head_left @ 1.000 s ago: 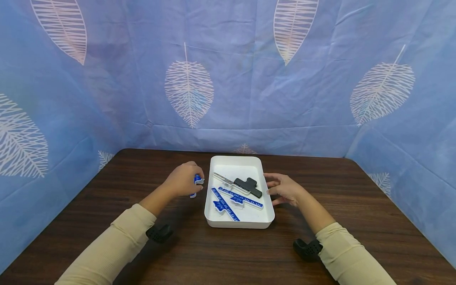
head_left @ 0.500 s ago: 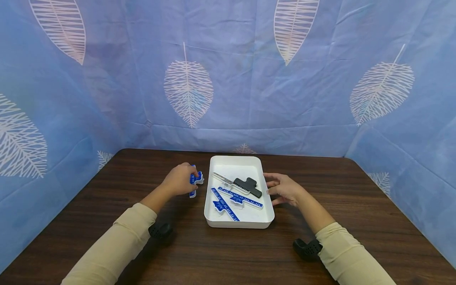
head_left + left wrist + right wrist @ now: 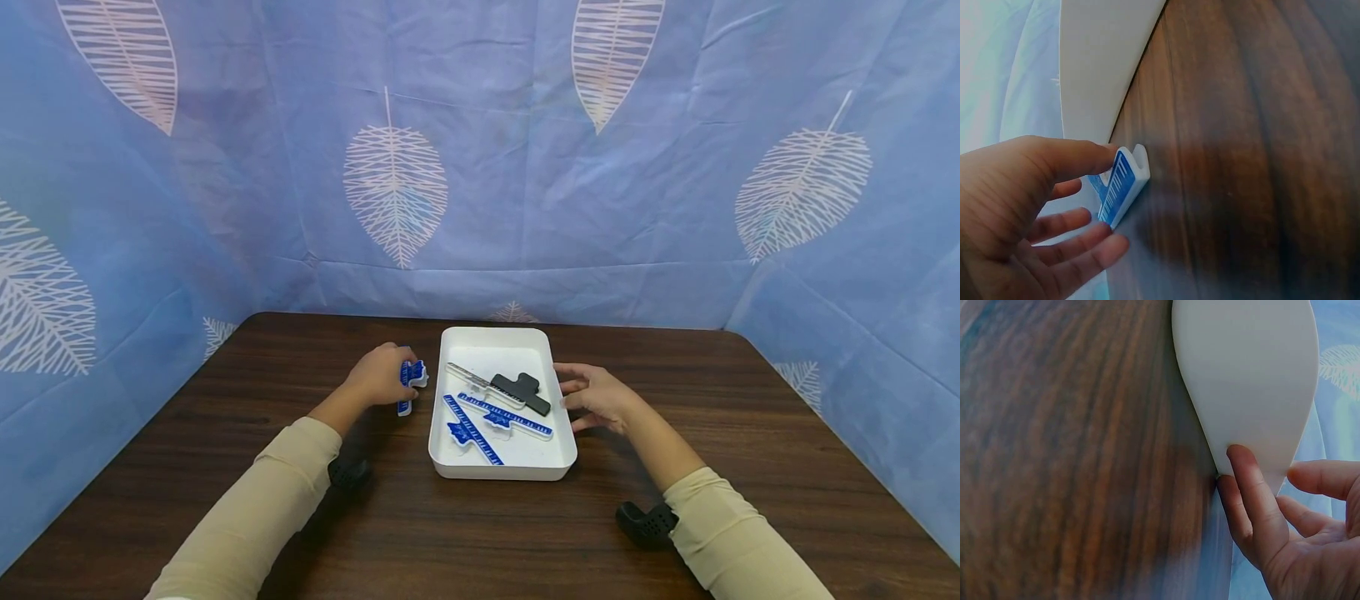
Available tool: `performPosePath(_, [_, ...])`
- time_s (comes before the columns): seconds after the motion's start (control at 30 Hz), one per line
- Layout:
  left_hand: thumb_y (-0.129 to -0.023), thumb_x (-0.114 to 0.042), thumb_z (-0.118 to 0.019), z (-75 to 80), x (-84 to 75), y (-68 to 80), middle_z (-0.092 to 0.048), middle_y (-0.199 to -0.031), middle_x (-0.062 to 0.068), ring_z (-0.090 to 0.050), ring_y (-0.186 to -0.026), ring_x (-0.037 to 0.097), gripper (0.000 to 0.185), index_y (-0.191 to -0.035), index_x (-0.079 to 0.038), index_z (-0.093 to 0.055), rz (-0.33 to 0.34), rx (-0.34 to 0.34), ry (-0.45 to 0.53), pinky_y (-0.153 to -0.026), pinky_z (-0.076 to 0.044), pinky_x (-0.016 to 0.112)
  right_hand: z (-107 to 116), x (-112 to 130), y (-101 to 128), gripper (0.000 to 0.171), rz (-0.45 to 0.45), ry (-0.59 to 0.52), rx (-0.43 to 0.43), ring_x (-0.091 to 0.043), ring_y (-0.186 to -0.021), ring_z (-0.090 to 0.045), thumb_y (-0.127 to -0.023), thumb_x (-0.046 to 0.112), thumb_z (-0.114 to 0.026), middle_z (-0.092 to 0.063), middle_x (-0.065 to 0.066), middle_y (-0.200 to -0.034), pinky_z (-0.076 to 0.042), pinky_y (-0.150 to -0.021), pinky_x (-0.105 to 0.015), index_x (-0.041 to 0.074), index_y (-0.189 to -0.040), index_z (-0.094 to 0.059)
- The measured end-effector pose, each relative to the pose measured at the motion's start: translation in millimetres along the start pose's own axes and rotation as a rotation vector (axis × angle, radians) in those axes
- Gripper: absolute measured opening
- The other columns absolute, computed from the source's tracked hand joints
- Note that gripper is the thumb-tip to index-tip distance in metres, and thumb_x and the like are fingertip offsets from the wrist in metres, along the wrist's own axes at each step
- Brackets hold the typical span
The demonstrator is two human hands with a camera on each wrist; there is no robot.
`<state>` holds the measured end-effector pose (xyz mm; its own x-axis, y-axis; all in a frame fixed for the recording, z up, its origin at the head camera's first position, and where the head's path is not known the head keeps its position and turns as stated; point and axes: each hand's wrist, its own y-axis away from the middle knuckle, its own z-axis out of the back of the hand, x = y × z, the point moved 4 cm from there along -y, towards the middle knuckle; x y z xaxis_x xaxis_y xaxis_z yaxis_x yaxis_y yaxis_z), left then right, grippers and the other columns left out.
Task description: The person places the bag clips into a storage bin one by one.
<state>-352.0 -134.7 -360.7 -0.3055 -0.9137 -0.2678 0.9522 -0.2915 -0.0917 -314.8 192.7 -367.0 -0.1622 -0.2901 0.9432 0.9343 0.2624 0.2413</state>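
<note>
A blue-and-white clip [image 3: 407,385] with a keyboard-like stripe lies on the table left of a white tray [image 3: 440,454]. My left hand [image 3: 377,377] is at this clip from the left. In the left wrist view its thumb [image 3: 1079,157] reaches one end of the clip [image 3: 1124,187], and the other fingers are spread loosely near the far end. My right hand [image 3: 600,398] stands at the tray's right wall. In the right wrist view straight fingertips [image 3: 1244,464] touch the outside of the tray [image 3: 1247,375].
Inside the tray lie a blue clip [image 3: 472,429], a second blue clip [image 3: 517,419], a black clip [image 3: 522,392] and a pale clip [image 3: 480,382] with dark stripes. Dark wood table [image 3: 480,542] surrounds the tray. Blue leaf-printed cloth [image 3: 495,167] hangs behind and at both sides.
My left hand has drawn back a little to the left, showing more of the blue clip on the table. Its forearm has shifted right. The right hand and tray have stayed put.
</note>
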Motion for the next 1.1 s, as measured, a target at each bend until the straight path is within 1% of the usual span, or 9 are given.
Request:
performPosePath(0.17, [-0.076,-0.030,-0.082,-3.2,-0.3,-6.4,-0.061,-0.119,0.017,-0.059,-0.107,0.032,0.060,-0.128,-0.006,-0.061,0.013,0.080,-0.029,-0.094,-0.050,0.049,-0.2,-0.4,-0.5,0.073,-0.002,-0.004,-0.004,-0.036,-0.108,-0.062,-0.089,-0.008,-0.058,-0.043,-0.031,-0.141,-0.059,-0.071,-0.047,0.003,-0.153,-0.025])
performPosePath(0.27, [-0.078,-0.026,-0.079,-3.4,-1.1,-8.7,-0.061,-0.121,0.017,-0.059,-0.108,0.031,0.059,-0.130,-0.006,-0.059,0.028,0.116,-0.036,-0.094,-0.049,0.049,-0.3,-0.6,-0.9,0.073,-0.002,-0.004,-0.003,-0.036,-0.107,-0.063,-0.089,-0.008,-0.058,-0.043,-0.031,-0.141,-0.059,-0.071,-0.047,0.003,-0.153,-0.025])
performPosePath(0.4, [-0.078,-0.019,-0.078,-3.2,-1.4,-10.4,-0.061,-0.121,0.017,-0.059,-0.105,0.031,0.059,-0.131,-0.006,-0.056,0.050,0.142,-0.032,-0.091,-0.051,0.048,-0.3,-0.4,-1.5,0.073,-0.003,-0.007,-0.003,-0.036,-0.106,-0.063,-0.088,-0.009,-0.058,-0.043,-0.031,-0.141,-0.059,-0.070,-0.046,0.003,-0.153,-0.025])
performPosePath(0.43, [-0.078,-0.017,-0.078,-3.2,-1.3,-10.7,-0.061,-0.122,0.017,-0.060,-0.104,0.031,0.059,-0.132,-0.007,-0.056,0.057,0.147,-0.028,-0.088,-0.053,0.047,-0.3,-0.3,-1.6,0.073,-0.003,-0.008,-0.004,-0.036,-0.106,-0.063,-0.088,-0.009,-0.058,-0.043,-0.031,-0.140,-0.059,-0.070,-0.047,0.003,-0.153,-0.025])
performPosePath(0.53, [-0.078,-0.013,-0.078,-4.3,0.3,-11.2,-0.057,-0.125,0.020,-0.061,-0.097,0.031,0.062,-0.134,-0.009,-0.053,0.094,0.172,0.008,-0.071,-0.059,0.041,-0.2,-0.1,-1.9,0.073,-0.004,-0.004,-0.008,-0.036,-0.106,-0.063,-0.088,-0.009,-0.058,-0.043,-0.031,-0.140,-0.059,-0.070,-0.047,0.002,-0.152,-0.026])
performPosePath(0.6, [-0.078,-0.011,-0.077,-4.7,1.4,-11.2,-0.053,-0.127,0.021,-0.061,-0.092,0.031,0.063,-0.136,-0.011,-0.052,0.118,0.192,0.030,-0.056,-0.058,0.035,-0.2,-0.1,-2.0,0.072,-0.004,-0.004,-0.010,-0.036,-0.107,-0.063,-0.088,-0.009,-0.058,-0.043,-0.031,-0.140,-0.059,-0.070,-0.047,0.002,-0.152,-0.026])
performPosePath(0.67, [-0.077,-0.008,-0.077,-5.0,2.2,-11.2,-0.051,-0.127,0.021,-0.061,-0.088,0.032,0.064,-0.136,-0.012,-0.052,0.143,0.210,0.055,-0.047,-0.055,0.030,-0.1,-0.3,-2.2,0.072,-0.005,-0.003,-0.012,-0.036,-0.107,-0.063,-0.088,-0.009,-0.058,-0.043,-0.031,-0.140,-0.059,-0.070,-0.046,0.003,-0.152,-0.026])
performPosePath(0.83, [-0.076,-0.008,-0.079,-3.5,1.9,-9.8,-0.051,-0.122,0.019,-0.061,-0.084,0.032,0.058,-0.128,-0.013,-0.057,0.144,0.222,0.065,-0.042,-0.053,0.029,0.0,-0.5,-2.2,0.072,-0.008,0.001,-0.014,-0.036,-0.107,-0.063,-0.088,-0.009,-0.057,-0.043,-0.031,-0.140,-0.059,-0.070,-0.046,0.002,-0.152,-0.025])
performPosePath(1.1, [-0.075,-0.006,-0.081,1.4,1.9,-2.1,-0.056,-0.116,0.018,-0.061,-0.086,0.031,0.050,-0.121,-0.011,-0.060,0.089,0.224,0.071,-0.043,-0.053,0.028,0.0,-0.4,-2.8,0.072,-0.007,0.002,-0.012,-0.037,-0.108,-0.062,-0.088,-0.009,-0.057,-0.043,-0.031,-0.140,-0.059,-0.071,-0.047,0.002,-0.152,-0.025])
